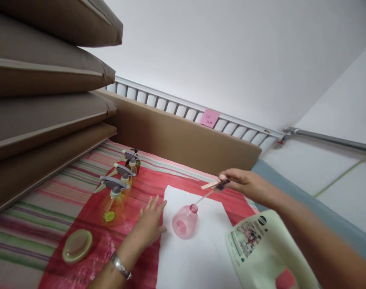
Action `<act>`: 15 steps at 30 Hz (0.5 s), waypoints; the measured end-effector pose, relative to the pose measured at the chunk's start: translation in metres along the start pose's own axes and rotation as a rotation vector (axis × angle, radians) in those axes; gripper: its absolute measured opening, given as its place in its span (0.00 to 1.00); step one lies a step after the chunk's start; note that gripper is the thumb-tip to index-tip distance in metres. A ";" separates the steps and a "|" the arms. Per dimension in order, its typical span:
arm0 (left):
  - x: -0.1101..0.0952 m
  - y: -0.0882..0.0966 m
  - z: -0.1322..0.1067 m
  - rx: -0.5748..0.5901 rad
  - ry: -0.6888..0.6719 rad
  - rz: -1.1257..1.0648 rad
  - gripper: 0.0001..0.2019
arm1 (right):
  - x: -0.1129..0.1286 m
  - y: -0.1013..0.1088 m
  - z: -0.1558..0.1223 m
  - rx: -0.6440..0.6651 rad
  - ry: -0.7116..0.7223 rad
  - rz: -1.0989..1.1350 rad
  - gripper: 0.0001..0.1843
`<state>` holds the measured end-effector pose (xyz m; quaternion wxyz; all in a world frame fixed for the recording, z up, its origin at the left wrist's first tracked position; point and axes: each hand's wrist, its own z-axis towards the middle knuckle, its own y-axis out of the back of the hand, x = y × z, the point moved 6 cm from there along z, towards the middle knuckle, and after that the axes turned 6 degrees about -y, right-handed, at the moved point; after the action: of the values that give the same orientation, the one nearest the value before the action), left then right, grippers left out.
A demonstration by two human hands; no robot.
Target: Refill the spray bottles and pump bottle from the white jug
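Observation:
My right hand [245, 184] is closed on a spray trigger head [216, 184], held above a small pink bottle [185, 220] with its thin dip tube [202, 198] slanting down toward the bottle's open neck. The pink bottle stands on a white cloth [198, 253]. My left hand [149, 222] lies open and flat, fingers spread, just left of the pink bottle, with a metal watch on the wrist. Left of it three yellow spray bottles [115, 196] with grey trigger heads stand in a row on a red plastic sheet [92, 241].
A large pale green refill jug [267, 249] with a printed label stands at the lower right. A round green lid [77, 245] lies on the red sheet. Stacked brown cushions [47, 100] fill the left. A brown headboard [183, 138] and white railing run behind.

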<state>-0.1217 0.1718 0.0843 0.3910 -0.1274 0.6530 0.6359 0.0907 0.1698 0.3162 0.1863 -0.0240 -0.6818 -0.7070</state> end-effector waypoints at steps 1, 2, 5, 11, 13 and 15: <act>0.001 0.004 0.001 -0.036 0.001 -0.003 0.37 | 0.004 0.013 -0.009 -0.055 -0.005 -0.022 0.12; 0.002 0.009 0.001 -0.082 -0.003 -0.013 0.36 | 0.008 0.024 -0.019 -0.126 0.000 -0.041 0.12; 0.004 0.026 0.004 -0.269 -0.070 -0.088 0.30 | 0.023 0.039 -0.057 -0.407 0.032 -0.049 0.14; 0.017 0.058 0.000 -0.626 -0.117 -0.322 0.20 | 0.047 -0.080 -0.093 -0.601 0.258 0.047 0.17; 0.024 0.065 -0.002 -0.689 -0.099 -0.425 0.19 | 0.058 -0.142 -0.086 -0.506 0.363 0.032 0.25; 0.030 0.070 -0.003 -0.724 -0.086 -0.539 0.18 | 0.067 -0.194 -0.075 -0.387 0.416 0.011 0.31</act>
<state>-0.1892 0.1899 0.1144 0.4997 -0.3950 0.3152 0.7035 -0.0130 0.0815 0.1452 0.3180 0.0825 -0.4811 -0.8128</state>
